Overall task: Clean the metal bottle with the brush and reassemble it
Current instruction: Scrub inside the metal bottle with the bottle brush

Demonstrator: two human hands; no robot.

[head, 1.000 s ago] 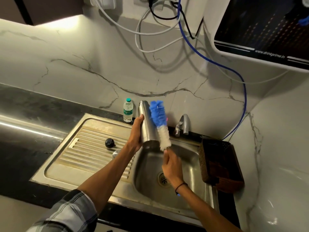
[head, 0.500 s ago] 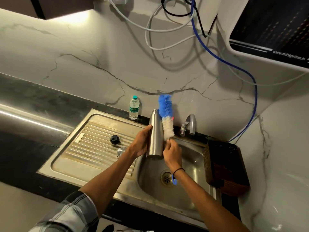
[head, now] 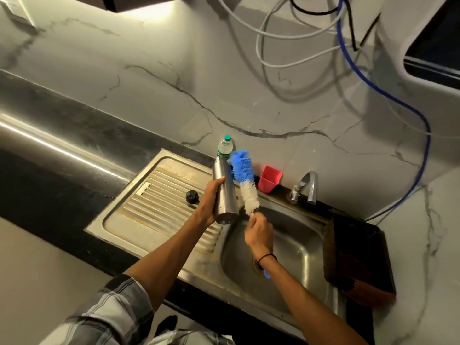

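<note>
Metal bottle [head: 224, 190]: upright-ish, tilted, in left hand [head: 210, 202], fingers wrapped round its body, above sink edge.
Brush [head: 245, 181]: blue/white bristles just right of bottle; right hand [head: 258, 235] closed on handle below.
Cap [head: 192, 196]: black, on drainboard [head: 154, 195], left of left hand.
Sink [head: 293, 245]: steel basin under right hand; tap [head: 307, 186] behind.
Room: marble-look wall [head: 174, 83], dark counter [head: 62, 155]; red cup [head: 270, 179] & plastic bottle [head: 225, 146] beyond hands.

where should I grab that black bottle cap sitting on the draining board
Take the black cap from above, fingers pinching its round rim. It lies flat and alone on the ribbed draining board, nothing crowding it, so a top-down pinch looks easiest.
</note>
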